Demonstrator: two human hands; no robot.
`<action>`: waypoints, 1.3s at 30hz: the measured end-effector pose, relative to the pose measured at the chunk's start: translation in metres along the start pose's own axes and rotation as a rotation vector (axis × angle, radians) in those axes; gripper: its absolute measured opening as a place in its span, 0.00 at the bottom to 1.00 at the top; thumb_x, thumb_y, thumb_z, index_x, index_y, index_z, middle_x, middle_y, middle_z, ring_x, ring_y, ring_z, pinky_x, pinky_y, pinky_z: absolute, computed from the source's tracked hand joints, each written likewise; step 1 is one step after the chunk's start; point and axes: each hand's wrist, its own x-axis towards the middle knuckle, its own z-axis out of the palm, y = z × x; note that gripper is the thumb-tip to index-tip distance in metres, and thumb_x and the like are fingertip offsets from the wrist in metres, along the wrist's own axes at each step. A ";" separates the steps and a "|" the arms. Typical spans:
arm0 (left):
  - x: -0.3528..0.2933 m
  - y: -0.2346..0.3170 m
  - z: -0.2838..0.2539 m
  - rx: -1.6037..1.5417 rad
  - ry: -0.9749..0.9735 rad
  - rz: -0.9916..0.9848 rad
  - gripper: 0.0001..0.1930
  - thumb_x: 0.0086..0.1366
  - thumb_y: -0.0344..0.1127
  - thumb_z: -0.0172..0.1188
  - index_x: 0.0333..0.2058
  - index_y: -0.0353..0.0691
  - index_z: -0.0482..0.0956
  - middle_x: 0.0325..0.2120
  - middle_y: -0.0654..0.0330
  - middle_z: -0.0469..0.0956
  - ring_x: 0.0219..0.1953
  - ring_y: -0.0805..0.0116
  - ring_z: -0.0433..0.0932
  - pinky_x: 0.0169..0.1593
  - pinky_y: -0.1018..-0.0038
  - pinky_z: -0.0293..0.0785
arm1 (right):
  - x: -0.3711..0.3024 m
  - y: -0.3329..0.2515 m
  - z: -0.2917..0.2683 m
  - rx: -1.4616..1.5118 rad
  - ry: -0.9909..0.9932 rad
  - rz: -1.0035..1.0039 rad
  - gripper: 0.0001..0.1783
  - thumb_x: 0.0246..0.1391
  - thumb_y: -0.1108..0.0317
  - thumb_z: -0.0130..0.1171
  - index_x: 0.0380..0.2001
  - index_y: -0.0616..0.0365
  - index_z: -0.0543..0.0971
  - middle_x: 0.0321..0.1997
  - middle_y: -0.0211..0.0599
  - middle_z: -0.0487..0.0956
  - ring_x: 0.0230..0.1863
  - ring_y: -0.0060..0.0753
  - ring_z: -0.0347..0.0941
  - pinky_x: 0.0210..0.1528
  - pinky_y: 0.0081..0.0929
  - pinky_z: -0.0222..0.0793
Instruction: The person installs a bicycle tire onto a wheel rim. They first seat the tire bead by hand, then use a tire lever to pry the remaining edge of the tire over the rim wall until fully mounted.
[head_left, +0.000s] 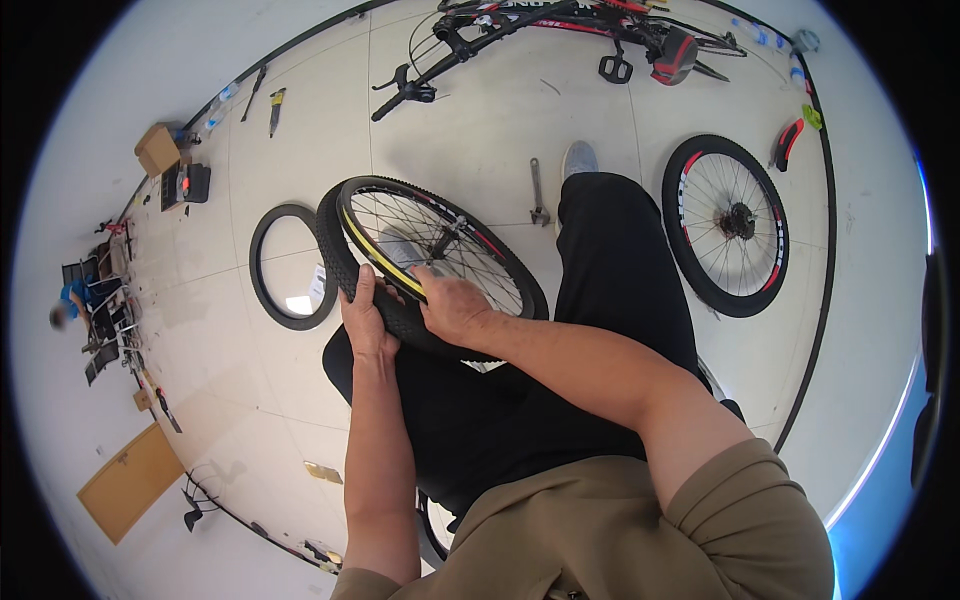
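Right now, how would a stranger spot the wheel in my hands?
Start at the black trousers. There, the left hand and right hand hold a spoked wheel. Unlike the floor wheel to the right, it shows a curved yellow band.

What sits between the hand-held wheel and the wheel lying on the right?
In the head view: a wrench, plus the person's right shoe and black-trousered right leg.

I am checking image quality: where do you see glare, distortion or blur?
Head view: a bright patch, perhaps glare, inside the loose tyre; fisheye distortion bends the dark floor-edge strip; left hand and right hand look fairly sharp.
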 end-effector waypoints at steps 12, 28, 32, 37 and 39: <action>0.007 -0.007 0.001 -0.012 0.040 0.005 0.17 0.77 0.51 0.54 0.48 0.43 0.72 0.26 0.63 0.75 0.25 0.71 0.76 0.28 0.74 0.74 | -0.012 0.002 -0.006 -0.021 -0.067 -0.021 0.18 0.57 0.70 0.59 0.50 0.59 0.69 0.35 0.56 0.83 0.38 0.62 0.82 0.42 0.54 0.76; 0.003 -0.001 0.007 0.128 0.043 -0.005 0.27 0.64 0.36 0.73 0.57 0.37 0.71 0.40 0.58 0.79 0.36 0.64 0.80 0.39 0.67 0.80 | -0.006 -0.005 -0.017 -0.061 -0.052 0.042 0.17 0.57 0.72 0.54 0.50 0.61 0.70 0.33 0.58 0.83 0.38 0.62 0.82 0.43 0.54 0.77; 0.004 -0.002 0.007 0.102 0.073 -0.051 0.29 0.62 0.37 0.75 0.56 0.35 0.71 0.39 0.57 0.80 0.37 0.63 0.81 0.40 0.65 0.81 | -0.006 -0.003 -0.017 -0.078 -0.051 0.039 0.22 0.57 0.71 0.55 0.56 0.61 0.70 0.34 0.57 0.83 0.38 0.63 0.82 0.44 0.57 0.75; 0.008 -0.008 0.001 0.077 0.060 -0.042 0.29 0.60 0.37 0.77 0.55 0.33 0.73 0.39 0.56 0.81 0.37 0.63 0.82 0.43 0.65 0.81 | -0.004 0.002 -0.006 -0.077 -0.043 0.079 0.25 0.58 0.68 0.58 0.59 0.58 0.69 0.35 0.58 0.83 0.38 0.65 0.81 0.43 0.59 0.74; 0.010 -0.009 -0.005 0.085 0.060 -0.028 0.29 0.59 0.36 0.77 0.54 0.32 0.73 0.41 0.56 0.82 0.39 0.64 0.82 0.45 0.66 0.81 | -0.004 0.002 -0.006 -0.082 -0.085 0.110 0.26 0.59 0.67 0.58 0.60 0.55 0.69 0.35 0.59 0.82 0.39 0.66 0.80 0.43 0.59 0.73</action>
